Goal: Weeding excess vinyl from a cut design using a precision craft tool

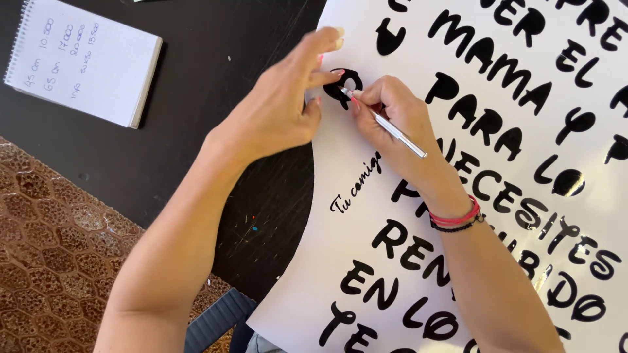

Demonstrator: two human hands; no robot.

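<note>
The white vinyl sheet (366, 274) carrying black cut lettering lies flat on the dark table (216, 59), filling the right half of the scene. Near its far left edge sits 1 black rounded vinyl letter (339, 88), the piece under work.

The left hand (281, 108) reaches in from the left. Its fingers are loosely spread, with the fingertips (333, 75) resting on the letter and the sheet edge, apparently pressing them down. The right hand (399, 121) is closed in a pen-style pinch on a slim silver weeding tool (392, 129), its pink tip touching the letter just beside the left fingertips. 2 bracelets (456, 220), pink and dark, sit at the right wrist.

Handling judgement: the sheet looks thin, light and floppy, with a glossy face likely to slide on the table. The cut lettering appears delicate, prone to tearing or creasing. The soundest hold seems to be flat fingertip pressure beside the letter, and lifting from a letter's edge with the tool tip.

A spiral notepad (98, 62) lies far left, well apart. A brown honeycomb-textured surface (52, 248) occupies the near left.
</note>
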